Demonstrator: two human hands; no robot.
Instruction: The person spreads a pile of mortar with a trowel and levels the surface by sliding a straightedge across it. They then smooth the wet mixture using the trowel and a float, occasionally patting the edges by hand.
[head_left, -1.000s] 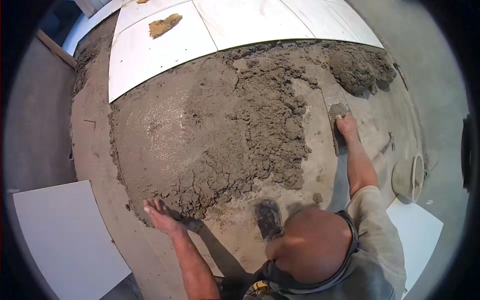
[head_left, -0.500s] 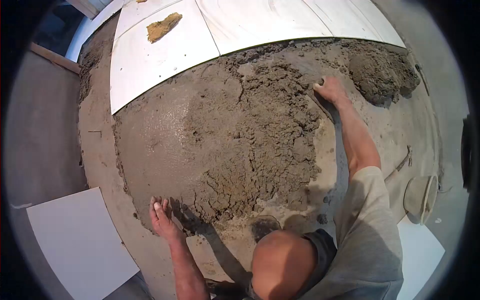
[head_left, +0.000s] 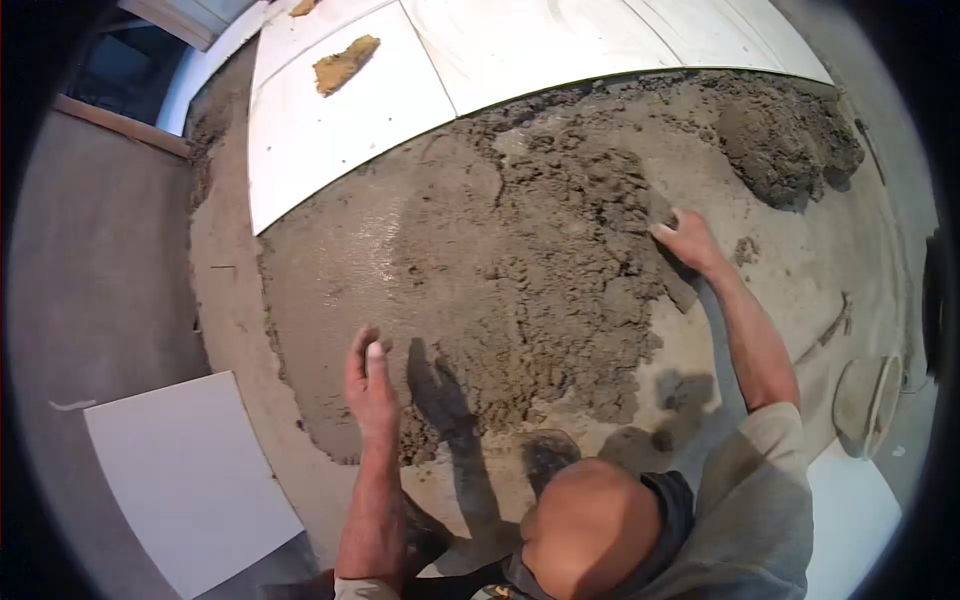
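Note:
Grey-brown wet mortar [head_left: 450,290] spreads over the floor, smooth on the left and lumpy towards the middle and right. My right hand [head_left: 690,240] is closed around a flat trowel [head_left: 680,288] at the right edge of the lumpy part; its handle is hidden by my fingers. Above the smoother mortar on the left, my left hand [head_left: 371,385] is raised with fingers stretched out and holds nothing. White tiles [head_left: 350,120] border the mortar along the far side, and a yellow-brown sponge [head_left: 345,65] lies on one of them.
A mortar heap [head_left: 785,150] sits at the far right. Loose white tiles lie at lower left [head_left: 195,480] and lower right [head_left: 850,520]. A round bucket-like container [head_left: 865,405] and a thin-handled tool [head_left: 825,330] are on the right. A wall [head_left: 100,260] rises on the left.
My right hand has drawn the trowel nearer to me along the mortar's right side. My left hand has risen away from the near edge, over the mortar. The view has shifted slightly.

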